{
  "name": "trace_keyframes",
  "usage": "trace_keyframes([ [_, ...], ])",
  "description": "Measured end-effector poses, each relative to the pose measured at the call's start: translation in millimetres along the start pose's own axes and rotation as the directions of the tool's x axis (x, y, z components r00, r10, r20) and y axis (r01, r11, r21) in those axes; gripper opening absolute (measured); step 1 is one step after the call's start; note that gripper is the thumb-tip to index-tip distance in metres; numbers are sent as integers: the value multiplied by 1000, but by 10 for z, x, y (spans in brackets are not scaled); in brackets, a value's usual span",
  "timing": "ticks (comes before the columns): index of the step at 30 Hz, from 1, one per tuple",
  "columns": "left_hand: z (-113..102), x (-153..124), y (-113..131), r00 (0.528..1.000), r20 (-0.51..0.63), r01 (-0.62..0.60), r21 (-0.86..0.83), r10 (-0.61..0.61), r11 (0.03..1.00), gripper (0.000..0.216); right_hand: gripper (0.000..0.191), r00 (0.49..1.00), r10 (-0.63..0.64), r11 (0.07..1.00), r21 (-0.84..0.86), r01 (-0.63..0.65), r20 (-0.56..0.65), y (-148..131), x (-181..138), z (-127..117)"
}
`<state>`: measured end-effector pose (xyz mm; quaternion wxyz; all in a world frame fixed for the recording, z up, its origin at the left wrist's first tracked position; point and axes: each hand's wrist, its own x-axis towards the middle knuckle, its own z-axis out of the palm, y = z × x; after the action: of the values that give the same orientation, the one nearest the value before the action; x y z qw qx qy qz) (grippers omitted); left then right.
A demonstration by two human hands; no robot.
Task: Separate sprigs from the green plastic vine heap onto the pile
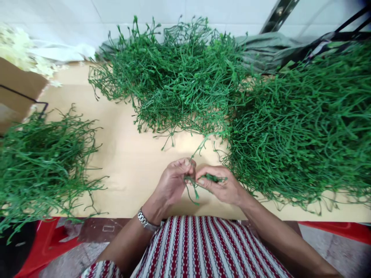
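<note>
Close together over the front of the table are my two hands. My left hand [176, 178], with a metal watch on its wrist, pinches a thin green plastic stem [199, 146] that points up and away. In my right hand [222, 184] the fingers are closed around a short green stem piece [213, 177], its end showing past the fingers. Thin green branches [194, 193] dangle below the fingertips between the hands. Exactly where the pieces meet is hidden by the fingers.
Green plastic stems lie in a back pile [179, 73], a large right pile [304, 135] and a left pile [43, 154] on the pale table [116, 154]. Cream flowers [17, 46] and a cardboard box [17, 85] are at the left. Red stools [46, 243] stand below.
</note>
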<state>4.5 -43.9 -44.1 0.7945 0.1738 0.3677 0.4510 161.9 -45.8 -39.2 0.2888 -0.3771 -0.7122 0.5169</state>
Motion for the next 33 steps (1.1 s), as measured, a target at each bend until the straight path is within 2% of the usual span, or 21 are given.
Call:
trace_keyframes([
  [2,-8,-9,35,999,-19,-49,35,49,998,19,20,997,55,998,17,-54,-60,-18,-22,-61],
  [9,-17,1,43,992,-73,-91,139,102,986,16,16,968,120,980,182,-80,-220,25,-74,-146],
  [13,5,39,2,978,-113,-148,202,173,968,14,12,945,52,996,-51,-72,-323,-48,-88,-147],
  [16,25,71,-30,961,-131,-205,261,245,943,14,13,954,-3,978,-200,-60,-301,-121,-48,-134],
  [20,30,109,-79,922,-102,-316,358,373,879,9,14,978,100,949,-278,-150,-186,-92,54,-37],
  [22,25,119,-99,907,-76,-351,403,413,845,5,9,982,109,950,-276,-148,-154,-32,86,22],
  [25,18,122,-111,916,-42,-344,425,398,837,6,7,985,98,979,-166,-121,-143,53,91,70],
  [29,10,106,-100,956,-9,-271,365,294,890,12,6,984,120,992,-18,-124,-134,100,57,66],
  [33,-24,76,-95,964,9,-252,351,266,902,16,6,969,95,988,-97,-120,-230,98,36,58],
])
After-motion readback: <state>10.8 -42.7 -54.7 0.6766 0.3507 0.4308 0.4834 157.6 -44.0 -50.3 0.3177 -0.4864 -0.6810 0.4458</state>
